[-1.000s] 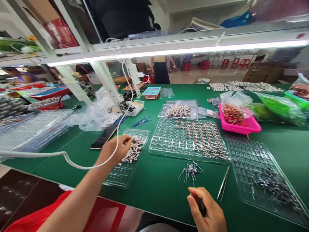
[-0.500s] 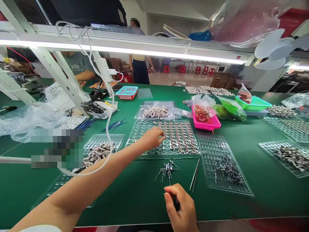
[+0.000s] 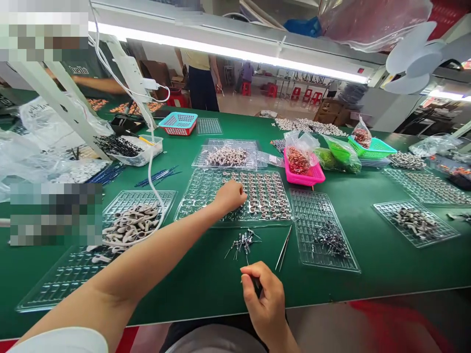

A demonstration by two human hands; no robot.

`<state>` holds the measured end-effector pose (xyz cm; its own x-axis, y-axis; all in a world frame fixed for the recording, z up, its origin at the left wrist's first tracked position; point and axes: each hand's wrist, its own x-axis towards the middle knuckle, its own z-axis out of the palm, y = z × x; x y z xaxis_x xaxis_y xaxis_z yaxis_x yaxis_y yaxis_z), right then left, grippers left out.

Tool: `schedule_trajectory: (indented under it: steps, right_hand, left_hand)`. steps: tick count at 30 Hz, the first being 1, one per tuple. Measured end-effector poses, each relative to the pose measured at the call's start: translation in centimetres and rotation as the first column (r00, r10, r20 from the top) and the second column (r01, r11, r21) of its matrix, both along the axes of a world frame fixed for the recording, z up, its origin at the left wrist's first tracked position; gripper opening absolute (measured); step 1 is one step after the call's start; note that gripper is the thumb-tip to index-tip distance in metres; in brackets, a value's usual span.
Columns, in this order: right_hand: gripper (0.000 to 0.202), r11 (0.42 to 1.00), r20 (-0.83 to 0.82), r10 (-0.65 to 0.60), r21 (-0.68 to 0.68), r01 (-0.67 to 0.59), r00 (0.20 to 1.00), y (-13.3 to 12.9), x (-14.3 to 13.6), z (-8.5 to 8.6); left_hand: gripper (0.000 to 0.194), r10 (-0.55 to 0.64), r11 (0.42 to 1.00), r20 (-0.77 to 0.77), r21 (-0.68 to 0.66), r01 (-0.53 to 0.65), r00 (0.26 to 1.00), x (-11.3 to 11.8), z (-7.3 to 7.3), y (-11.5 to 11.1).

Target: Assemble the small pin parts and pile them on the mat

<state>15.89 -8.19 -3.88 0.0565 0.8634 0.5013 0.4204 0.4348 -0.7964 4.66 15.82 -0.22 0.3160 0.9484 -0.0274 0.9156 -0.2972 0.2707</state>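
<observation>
My left hand (image 3: pixel 230 196) reaches over the middle of a large clear tray (image 3: pixel 198 193), its fingers curled together; whatever lies between them is hidden. Round grey parts (image 3: pixel 268 189) fill the tray's right-hand columns. Nearer the table's front edge, my right hand (image 3: pixel 265 299) is closed, thumb against index finger, with something dark partly showing inside the curl. Just beyond it lies a small pile of thin-legged components (image 3: pixel 245 242). Metal tweezers (image 3: pixel 283 248) rest to the right of that pile. A clear tray (image 3: pixel 305 245) farther right holds a heap of similar leaded components (image 3: pixel 331 239).
Grey parts are heaped on a left tray (image 3: pixel 132 223) and a back tray (image 3: pixel 226 156). A pink basket (image 3: pixel 309 175) stands behind. A white cable (image 3: pixel 150 171) hangs at left beside my left forearm. A person in dark trousers (image 3: pixel 202 88) stands beyond the table.
The view has shifted, so the table's contents appear farther left and higher. My left hand's fingers look more closed over the tray. My right hand keeps its pinched shape.
</observation>
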Motion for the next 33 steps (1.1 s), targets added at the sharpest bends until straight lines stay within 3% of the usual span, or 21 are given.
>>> schedule_trajectory:
  steps: [9,15,18,23,27,33]
  right_hand:
    - [0.013,0.995,0.009,-0.026,-0.092,0.027,1.000,-0.2,0.5,0.6]
    - [0.014,0.983,0.251,-0.065,-0.149,0.105,0.966,1.7,3.6,2.6]
    - [0.019,0.988,0.465,0.006,-0.138,0.066,0.885,4.2,4.2,3.2]
    - [0.025,0.990,0.767,0.049,-0.123,0.072,0.639,7.8,4.0,3.0]
    - [0.017,0.991,0.842,0.084,-0.128,0.047,0.533,8.9,3.8,2.7]
    - [0.016,0.990,0.838,0.112,-0.138,0.010,0.535,9.2,3.7,2.6]
  left_hand:
    - [0.032,0.055,0.998,0.126,-0.050,-0.049,0.990,0.6,0.1,0.4]
    - [0.023,0.048,0.998,0.302,-0.058,-0.032,0.952,-0.5,1.5,-0.8]
    - [0.020,0.017,0.998,0.403,-0.061,0.009,0.915,-1.4,2.6,-3.1]
    - [0.018,-0.027,0.983,0.554,-0.136,0.123,0.832,-3.7,4.1,-9.2]
    - [0.036,0.115,0.900,0.751,-0.356,0.252,0.650,-5.7,4.2,-12.9]
    - [0.028,0.366,0.717,0.806,-0.563,0.411,0.466,-6.2,2.4,-13.4]
